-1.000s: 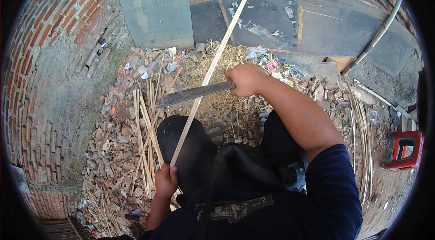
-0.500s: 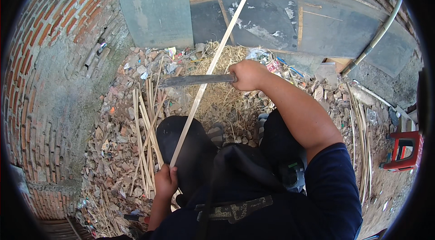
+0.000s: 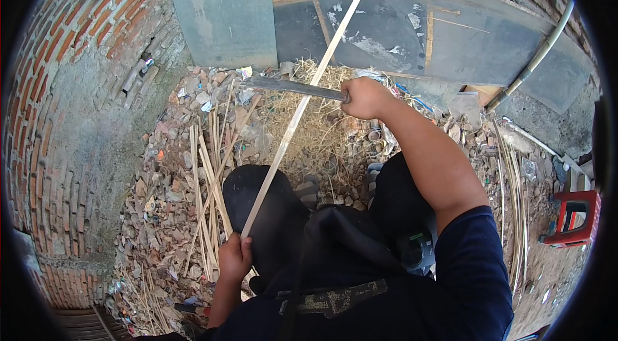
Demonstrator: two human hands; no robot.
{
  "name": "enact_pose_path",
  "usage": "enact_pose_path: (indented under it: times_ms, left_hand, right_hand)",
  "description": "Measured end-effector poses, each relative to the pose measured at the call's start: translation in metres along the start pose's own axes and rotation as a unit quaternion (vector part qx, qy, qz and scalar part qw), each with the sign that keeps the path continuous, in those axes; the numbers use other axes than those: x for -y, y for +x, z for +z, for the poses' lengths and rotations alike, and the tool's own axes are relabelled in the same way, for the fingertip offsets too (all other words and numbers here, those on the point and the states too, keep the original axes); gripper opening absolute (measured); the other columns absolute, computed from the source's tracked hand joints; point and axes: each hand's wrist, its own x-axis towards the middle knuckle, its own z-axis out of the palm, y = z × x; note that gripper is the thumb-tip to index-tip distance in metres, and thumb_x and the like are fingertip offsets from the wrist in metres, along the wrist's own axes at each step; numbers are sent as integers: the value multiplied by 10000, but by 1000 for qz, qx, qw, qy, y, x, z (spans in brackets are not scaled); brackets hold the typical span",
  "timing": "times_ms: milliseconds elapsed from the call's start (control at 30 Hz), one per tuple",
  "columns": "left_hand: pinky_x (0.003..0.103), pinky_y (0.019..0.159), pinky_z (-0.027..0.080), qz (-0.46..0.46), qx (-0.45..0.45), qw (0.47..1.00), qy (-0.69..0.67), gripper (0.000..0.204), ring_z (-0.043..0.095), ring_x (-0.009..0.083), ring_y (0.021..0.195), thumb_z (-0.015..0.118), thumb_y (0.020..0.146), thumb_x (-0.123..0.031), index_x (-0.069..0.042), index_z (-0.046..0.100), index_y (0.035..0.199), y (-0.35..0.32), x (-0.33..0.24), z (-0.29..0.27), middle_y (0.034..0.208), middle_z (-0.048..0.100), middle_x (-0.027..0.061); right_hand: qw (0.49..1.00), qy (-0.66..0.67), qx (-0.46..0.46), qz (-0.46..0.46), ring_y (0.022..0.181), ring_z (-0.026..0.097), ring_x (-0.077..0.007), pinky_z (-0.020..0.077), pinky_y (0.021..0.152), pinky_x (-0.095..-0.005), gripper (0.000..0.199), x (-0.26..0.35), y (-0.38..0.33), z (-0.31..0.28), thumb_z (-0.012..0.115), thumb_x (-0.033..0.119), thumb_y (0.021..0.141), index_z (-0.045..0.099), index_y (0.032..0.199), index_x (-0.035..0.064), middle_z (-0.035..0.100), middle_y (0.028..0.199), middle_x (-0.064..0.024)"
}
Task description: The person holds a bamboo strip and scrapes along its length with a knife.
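Brick wall (image 3: 71,148), cut off at left, borders rubble (image 3: 151,231). Mid-scene slants a pale strip (image 3: 293,125), near end pinched by the left hand (image 3: 234,260); a dark blade (image 3: 283,85) crosses it, perhaps touching, handle (image 3: 346,96) mostly hidden in the clenched right hand (image 3: 365,97).

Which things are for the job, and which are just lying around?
In hand, so part of the job:
- pale strip, in the left hand
- long dark blade, in the right hand
- maybe the loose strips at left, which look similar

Seemingly just there:
- red stool
- rubble
- leaning pole
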Motion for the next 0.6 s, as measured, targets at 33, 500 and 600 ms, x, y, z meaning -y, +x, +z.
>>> enact_pose_path:
  times_ms: [33, 500, 600]
  left_hand:
    - [496, 528, 448, -1, 2, 1000, 1, 313, 598, 466, 591, 601, 988, -247, -19, 504, 796, 0, 1, 0, 600, 553, 222]
    - [518, 535, 451, -25, -13, 999, 32, 306, 597, 475, 604, 602, 982, -244, -20, 512, 794, -3, 4, 8, 623, 563, 235]
    - [520, 539, 457, -18, -11, 999, 26, 306, 605, 476, 615, 603, 980, -250, -21, 514, 796, -6, 6, 6, 628, 571, 239]
  right_hand:
    - [1000, -10, 8, -19, 978, 697, -351, 556, 871, -463, 304, 6, -2, 1, 644, 217, 781, 710, 1033, 60, 722, 995, -179]
    - [988, -58, 102, -96, 949, 698, -361, 558, 837, -480, 284, 47, -12, 18, 673, 222, 759, 718, 1000, 79, 719, 951, -175]
    - [988, -60, 96, -104, 963, 700, -355, 560, 850, -475, 297, 59, -21, 11, 668, 225, 770, 721, 1025, 82, 722, 972, -176]
